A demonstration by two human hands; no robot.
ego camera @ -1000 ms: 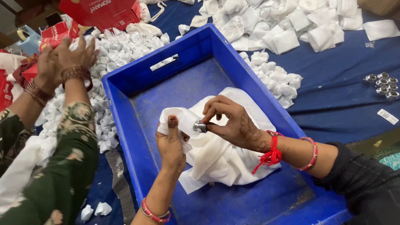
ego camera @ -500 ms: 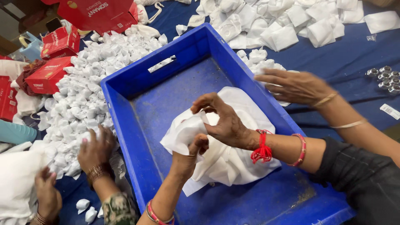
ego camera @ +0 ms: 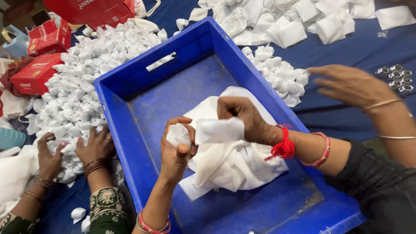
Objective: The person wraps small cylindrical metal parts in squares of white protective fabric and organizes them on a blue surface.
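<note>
Head view, looking straight down: both hands are working inside the blue plastic crate (ego camera: 130,93). The left hand (ego camera: 175,149) is curled tight around a small white wrapped bundle (ego camera: 177,133), thumb up, fingers closed over the paper. The right hand (ego camera: 242,117), a red thread tied at its wrist, has its fingers pinched shut on a folded white sheet (ego camera: 219,130), touching the bundle. Beneath both hands lies a loose stack of white wrapping sheets (ego camera: 229,164) on the crate floor.

Left of the crate, a big heap of wrapped white bundles (ego camera: 86,73), with a co-worker's two hands (ego camera: 93,145) pressed into its near edge. Red cartons (ego camera: 37,73) sit beyond the heap. On the right, another person's hand (ego camera: 351,86) hovers, fingers spread, over the dark blue cloth (ego camera: 346,52), near small metal parts (ego camera: 396,78).
</note>
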